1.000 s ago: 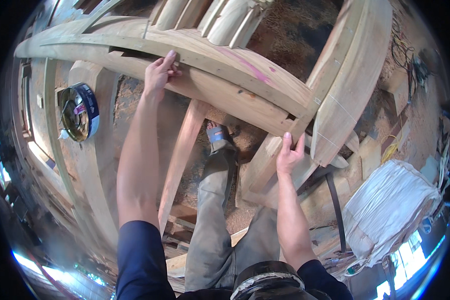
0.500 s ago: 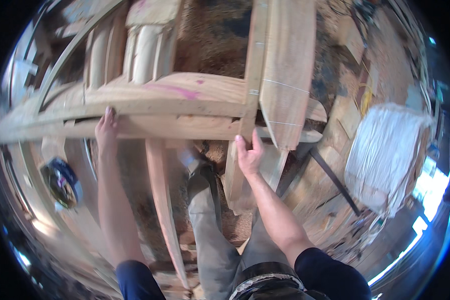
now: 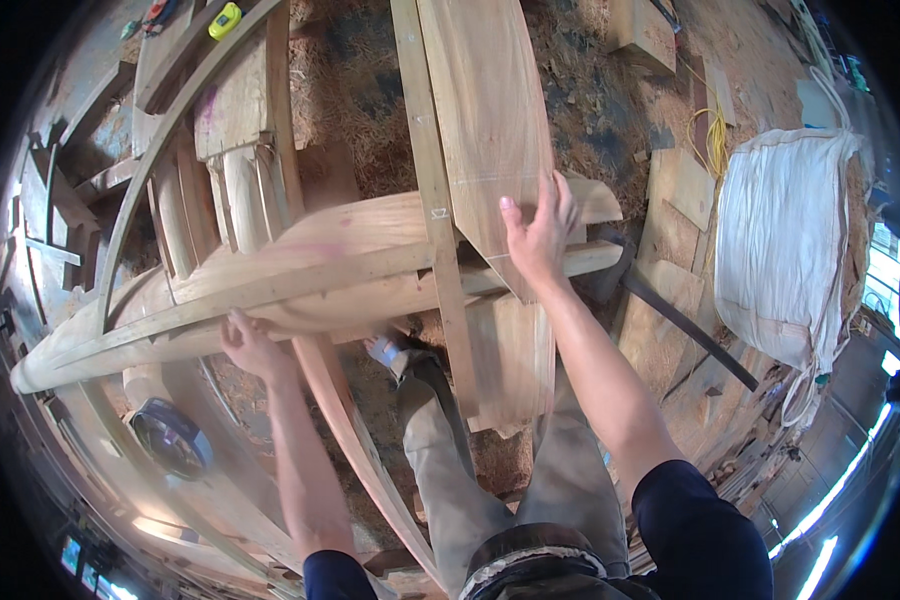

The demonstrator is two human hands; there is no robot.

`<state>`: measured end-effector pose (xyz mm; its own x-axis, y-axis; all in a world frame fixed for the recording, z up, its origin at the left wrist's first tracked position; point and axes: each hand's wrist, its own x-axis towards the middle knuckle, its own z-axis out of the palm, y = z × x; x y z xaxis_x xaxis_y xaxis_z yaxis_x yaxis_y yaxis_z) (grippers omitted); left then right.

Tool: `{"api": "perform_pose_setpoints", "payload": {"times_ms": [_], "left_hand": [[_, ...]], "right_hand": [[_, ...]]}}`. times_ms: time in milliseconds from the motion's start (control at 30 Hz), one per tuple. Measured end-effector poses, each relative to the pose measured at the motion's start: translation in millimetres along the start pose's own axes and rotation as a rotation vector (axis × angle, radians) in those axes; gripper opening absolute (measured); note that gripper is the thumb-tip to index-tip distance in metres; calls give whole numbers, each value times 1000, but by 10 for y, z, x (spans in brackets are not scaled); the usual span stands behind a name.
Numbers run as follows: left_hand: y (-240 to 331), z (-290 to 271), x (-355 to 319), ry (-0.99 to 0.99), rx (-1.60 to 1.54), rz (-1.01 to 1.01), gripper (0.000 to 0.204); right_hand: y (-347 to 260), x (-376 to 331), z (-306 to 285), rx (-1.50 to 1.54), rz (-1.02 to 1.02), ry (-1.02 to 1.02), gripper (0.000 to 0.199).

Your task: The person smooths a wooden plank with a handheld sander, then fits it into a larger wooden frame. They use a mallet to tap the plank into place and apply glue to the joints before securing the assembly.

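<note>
My right hand lies over the pointed lower part of a wide pale plank, thumb spread and fingers stretched out. A thin upright wooden strip runs along that plank's left side. My left hand is at the near edge of a long curved timber, its fingers partly bent and slightly blurred; whether it grips the edge is not plain. A long narrow batten lies across the curved timber and meets the upright strip. Pencil lines cross the wide plank.
A white woven sack stands at the right, beside a dark bar and loose boards. Carved timber pieces and a yellow tape measure are at the upper left. A round dark container sits at the lower left. Shavings cover the ground.
My right hand has moved from the upright strip onto the wide plank. My left hand has shifted from the batten to the timber's near edge. The whole view has turned.
</note>
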<state>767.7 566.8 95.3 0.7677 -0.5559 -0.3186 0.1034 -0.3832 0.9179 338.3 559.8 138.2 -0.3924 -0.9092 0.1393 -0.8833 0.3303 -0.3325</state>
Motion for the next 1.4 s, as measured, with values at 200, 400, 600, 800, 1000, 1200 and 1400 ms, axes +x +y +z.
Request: {"api": "perform_pose_setpoints", "payload": {"times_ms": [200, 400, 600, 800, 1000, 1200, 1400], "left_hand": [[-39, 425, -1110, -139, 116, -374, 61], [-180, 1415, -1148, 372, 1125, -575, 110], [153, 1815, -1042, 456, 670, -760, 121], [338, 1593, -1105, 548, 374, -596, 99], [490, 1315, -1082, 462, -75, -568, 67], [903, 896, -1128, 399, -134, -284, 41], [1419, -38, -1633, 473, -102, -73, 35]], "right_hand": [[16, 1, 158, -11, 67, -117, 68], [57, 22, 335, -121, -196, 87, 58], [45, 0, 313, -235, -10, -83, 75], [44, 22, 285, -312, -10, -96, 77], [293, 4, 520, -408, -1, -74, 78], [363, 94, 607, -536, 52, -123, 80], [-189, 235, -229, 1027, 375, -706, 89]]}}
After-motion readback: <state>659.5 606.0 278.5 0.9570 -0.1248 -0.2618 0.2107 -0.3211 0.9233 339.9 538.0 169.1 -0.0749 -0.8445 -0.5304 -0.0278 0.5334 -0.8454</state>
